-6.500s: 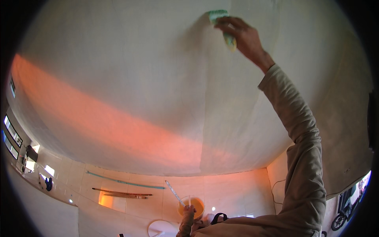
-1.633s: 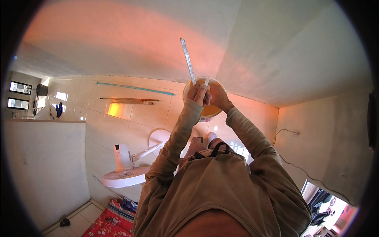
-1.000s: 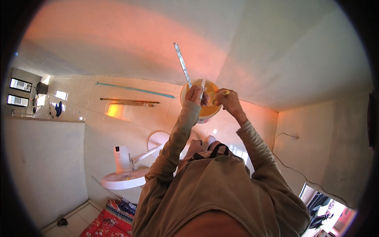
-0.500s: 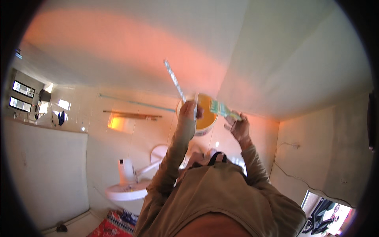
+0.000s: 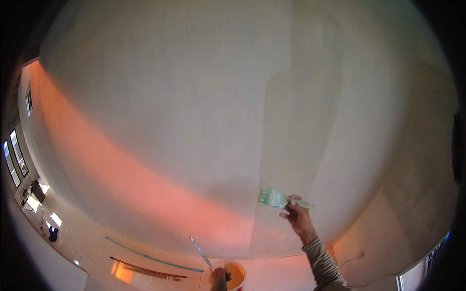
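Note:
My right hand (image 5: 300,218) is closed around the handle of a wide paintbrush (image 5: 279,199), held sideways in front of the wall (image 5: 204,126). Green-tinted, clumped bristles point left; whether they touch the wall I cannot tell. A darker, damp-looking band (image 5: 296,131) runs down the wall above the brush. Low in the view, my left hand (image 5: 221,277) is closed at the rim of a bucket (image 5: 237,275) with yellowish insides. A paint-speckled stick (image 5: 200,251) slants up and left from that hand. The lower part of the bucket is cut off by the frame.
On the tiled floor (image 5: 92,245), left of the bucket, lie a thin bluish pole (image 5: 150,254) and brown sticks (image 5: 145,272). A cable (image 5: 352,259) hangs at the right wall. Orange light crosses the lower wall. Windows (image 5: 18,157) and a dark bin (image 5: 37,191) show far left.
My right hand has lifted the paintbrush from over the bucket to in front of the wall. The view has tilted up, so the bucket and left hand now sit lower in it.

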`<act>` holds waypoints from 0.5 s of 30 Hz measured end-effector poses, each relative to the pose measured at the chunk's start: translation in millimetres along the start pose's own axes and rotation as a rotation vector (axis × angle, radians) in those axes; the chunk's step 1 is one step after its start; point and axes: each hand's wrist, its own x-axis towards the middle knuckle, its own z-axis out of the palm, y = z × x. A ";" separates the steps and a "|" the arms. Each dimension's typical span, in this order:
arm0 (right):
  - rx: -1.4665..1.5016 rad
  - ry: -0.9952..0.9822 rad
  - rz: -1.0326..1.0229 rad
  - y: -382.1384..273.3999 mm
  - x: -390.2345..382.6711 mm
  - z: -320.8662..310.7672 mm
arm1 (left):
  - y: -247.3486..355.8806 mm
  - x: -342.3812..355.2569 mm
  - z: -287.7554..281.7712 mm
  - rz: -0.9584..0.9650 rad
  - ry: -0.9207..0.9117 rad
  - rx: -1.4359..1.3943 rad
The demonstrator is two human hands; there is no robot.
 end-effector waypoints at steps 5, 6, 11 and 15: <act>-0.487 -0.144 -0.408 -130.5 88.2 102.4 | -55.0 18.3 -16.3 -0.005 0.012 -0.201; -0.560 -0.205 -0.499 -152.7 102.5 117.7 | -60.7 30.9 -14.0 -0.195 0.107 -0.050; -0.958 -0.485 -0.841 -259.2 173.4 168.5 | -55.7 44.3 20.7 -0.285 0.423 -0.268; -1.291 -0.602 -0.973 -317.8 208.4 206.0 | -82.9 43.2 37.2 -0.392 0.589 -0.210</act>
